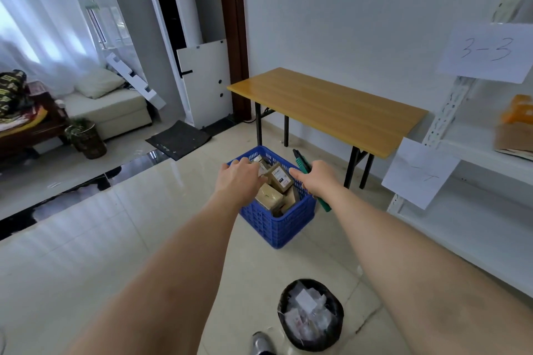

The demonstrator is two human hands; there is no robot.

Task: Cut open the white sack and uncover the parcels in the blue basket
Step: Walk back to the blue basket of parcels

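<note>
The fingers of the left hand curl over the far left rim of the blue slatted plastic basket, at the parcels; whether they grip the rim or a parcel cannot be told. The right hand grips a green utility knife with a black tip, its fingers wrapped round the handle; the tip points away from the person, and the green tail shows below the wrist, beside the basket's right wall. The index finger points toward the basket interior.

Brown cardboard parcels, several bearing white labels, lie uncovered and piled inside the basket, which stands on the glossy cream tiled floor. No white sack is identifiable in the basket.

A yellow wooden worktop on black folding legs stands just beyond the basket against the white wall. To the right is a white metal shelf unit carrying paper signs, one reading "3-3". Near the person's feet stands a round black waste bin lined with clear plastic, holding crumpled wrapping.
</note>
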